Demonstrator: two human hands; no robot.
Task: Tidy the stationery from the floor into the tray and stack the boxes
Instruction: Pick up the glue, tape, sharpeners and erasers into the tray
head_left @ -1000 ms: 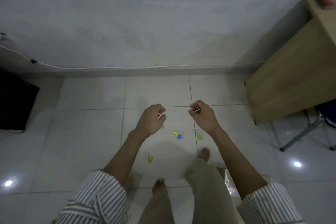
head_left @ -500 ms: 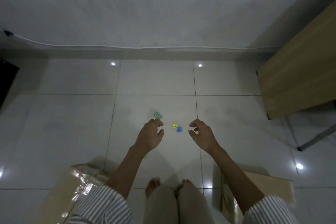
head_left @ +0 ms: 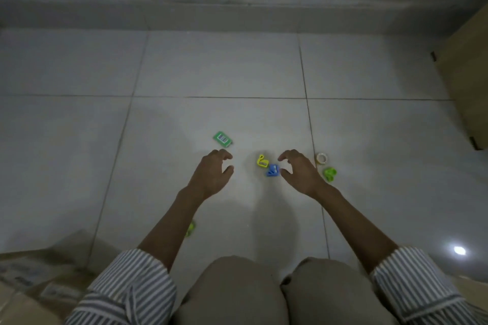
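Small stationery lies scattered on the white tiled floor. A green packet with a barcode (head_left: 222,138) rests just beyond my left hand (head_left: 213,173), whose fingers are curled apart and hold nothing. A yellow clip (head_left: 261,161) and a blue sharpener (head_left: 272,170) lie between my hands. My right hand (head_left: 299,171) hovers open right beside the blue sharpener, thumb close to it. A small tape roll (head_left: 322,158) and a green piece (head_left: 329,174) sit just right of that hand. Another green piece (head_left: 190,228) peeks out under my left forearm. No tray is in view.
A cardboard box (head_left: 29,280) with clear tape lies at the lower left by my knee. A wooden desk side (head_left: 467,82) stands at the right edge. The wall's base (head_left: 237,8) runs along the far side. My knees fill the bottom centre.
I have crouched lower and the view has tipped down to the floor. Both hands have dropped toward the stationery and opened; the right hand now sits beside the blue sharpener.
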